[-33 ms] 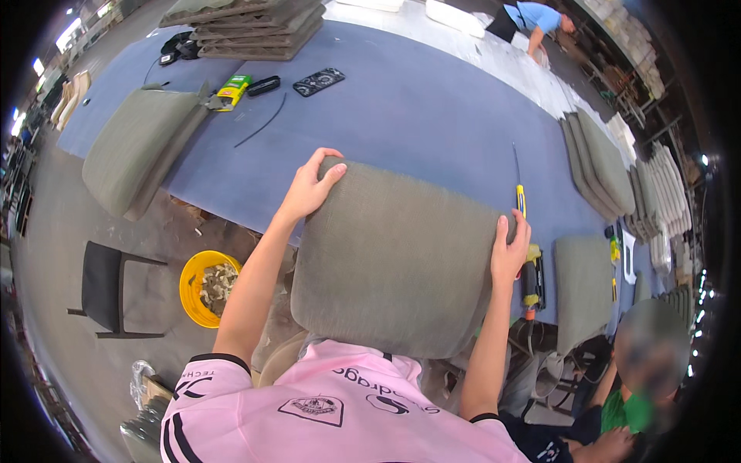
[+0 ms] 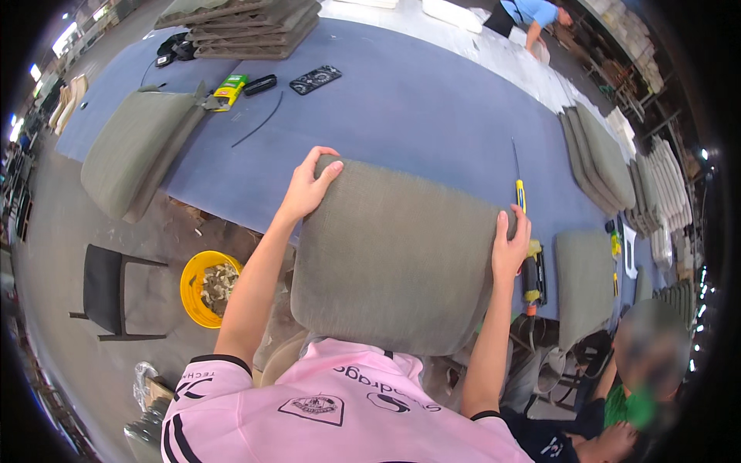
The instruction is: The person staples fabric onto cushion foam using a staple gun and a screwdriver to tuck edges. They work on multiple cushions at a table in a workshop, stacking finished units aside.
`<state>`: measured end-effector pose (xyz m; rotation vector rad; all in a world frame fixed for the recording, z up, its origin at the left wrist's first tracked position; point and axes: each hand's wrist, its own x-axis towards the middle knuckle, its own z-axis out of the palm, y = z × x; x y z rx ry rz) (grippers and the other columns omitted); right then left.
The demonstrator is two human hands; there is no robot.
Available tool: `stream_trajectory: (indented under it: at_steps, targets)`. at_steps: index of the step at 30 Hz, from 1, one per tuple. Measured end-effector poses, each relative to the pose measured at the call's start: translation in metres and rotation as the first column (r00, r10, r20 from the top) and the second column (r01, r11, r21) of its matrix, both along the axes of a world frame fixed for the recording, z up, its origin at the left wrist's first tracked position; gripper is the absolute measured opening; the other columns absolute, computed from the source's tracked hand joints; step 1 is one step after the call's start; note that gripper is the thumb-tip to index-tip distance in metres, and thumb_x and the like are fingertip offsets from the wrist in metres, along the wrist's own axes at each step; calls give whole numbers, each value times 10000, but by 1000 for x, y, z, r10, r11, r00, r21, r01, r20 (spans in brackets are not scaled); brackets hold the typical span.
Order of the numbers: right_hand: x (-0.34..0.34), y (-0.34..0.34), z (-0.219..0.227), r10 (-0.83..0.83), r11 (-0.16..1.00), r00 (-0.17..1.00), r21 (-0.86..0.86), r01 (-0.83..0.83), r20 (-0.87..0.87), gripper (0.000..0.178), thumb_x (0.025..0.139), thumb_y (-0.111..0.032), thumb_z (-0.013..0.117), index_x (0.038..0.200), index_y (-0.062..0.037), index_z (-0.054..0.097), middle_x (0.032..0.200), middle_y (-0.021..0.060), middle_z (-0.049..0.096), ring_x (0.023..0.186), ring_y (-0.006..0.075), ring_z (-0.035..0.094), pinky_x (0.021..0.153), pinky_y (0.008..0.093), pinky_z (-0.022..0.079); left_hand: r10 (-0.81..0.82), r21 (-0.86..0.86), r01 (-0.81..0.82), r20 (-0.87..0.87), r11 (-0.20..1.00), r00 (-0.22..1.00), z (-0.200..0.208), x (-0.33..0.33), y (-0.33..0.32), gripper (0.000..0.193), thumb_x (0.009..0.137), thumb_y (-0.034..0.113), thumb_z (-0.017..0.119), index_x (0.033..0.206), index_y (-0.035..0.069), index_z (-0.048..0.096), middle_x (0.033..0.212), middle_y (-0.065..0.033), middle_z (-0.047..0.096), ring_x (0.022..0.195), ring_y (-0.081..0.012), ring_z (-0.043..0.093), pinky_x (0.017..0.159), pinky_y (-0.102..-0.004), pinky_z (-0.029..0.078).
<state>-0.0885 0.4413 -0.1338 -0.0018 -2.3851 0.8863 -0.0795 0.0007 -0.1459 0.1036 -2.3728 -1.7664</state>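
A large workshop with a bare grey floor spreads around a blue-topped desk point(image 2: 424, 116). The grey-green cushion point(image 2: 394, 255) sits at its near edge, right in front of the person; whether desk or lap bears it is hidden. The hands are well apart, both clasping it: the left hand point(image 2: 310, 181) at the far left corner, thumb over the face, the right hand point(image 2: 511, 243) likewise at the far right.

To hold it well, the grip is best even on both corners, thumbs light so the cover does not crease, and the right knuckles clear of the yellow-handled tool point(image 2: 520, 197) and nail gun point(image 2: 532, 282) just beside them.

Counted: one cushion held, one lying alone at right point(image 2: 583, 289), two leaning together at left point(image 2: 135, 154), seemingly three in the right stack point(image 2: 606, 154); the far pile's point(image 2: 255, 38) layers blend too much to count. One patterned phone point(image 2: 315, 79), one black case point(image 2: 260, 85), one yellow-green box point(image 2: 230, 92), one yellow bucket point(image 2: 202, 266), one black chair point(image 2: 104, 289).
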Motion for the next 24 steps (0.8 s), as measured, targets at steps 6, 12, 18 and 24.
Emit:
stream_trajectory:
  at_steps: [6,12,18,24]
  targets:
    - [-6,0,-3,46,986,994,-158,-61,-100,283,1137,-248,602,1240,-28,746,1186,137,742,1102,287,701,992,371,523,109,176,-95,-73,980,991,-33,4,-2,248,1094,317,672,1175,83,680,1063,7,624,1044,-125,536,960,-301,454]
    - [-23,43,-1,168,955,982,-262,-141,86,332,1165,-290,554,1172,-35,766,1050,100,760,981,193,687,912,328,514,108,197,-86,-107,977,988,-27,1,8,264,1125,347,636,1189,94,680,1021,31,580,987,-111,507,943,-275,429]
    - [-18,33,-17,152,900,988,-414,-134,11,348,1181,-289,525,1226,-22,743,1013,46,724,949,150,637,918,315,503,110,144,-99,-72,985,991,-30,5,-1,310,1142,390,599,1214,97,669,1049,23,582,1017,-119,500,972,-289,420]
    - [-17,40,-22,160,907,982,-377,-185,-98,337,1188,-294,510,1259,-42,722,939,12,654,873,122,561,852,314,480,117,108,-108,-88,988,989,-25,3,12,318,1150,401,574,1215,102,662,1098,16,592,1080,-133,504,1028,-312,403]
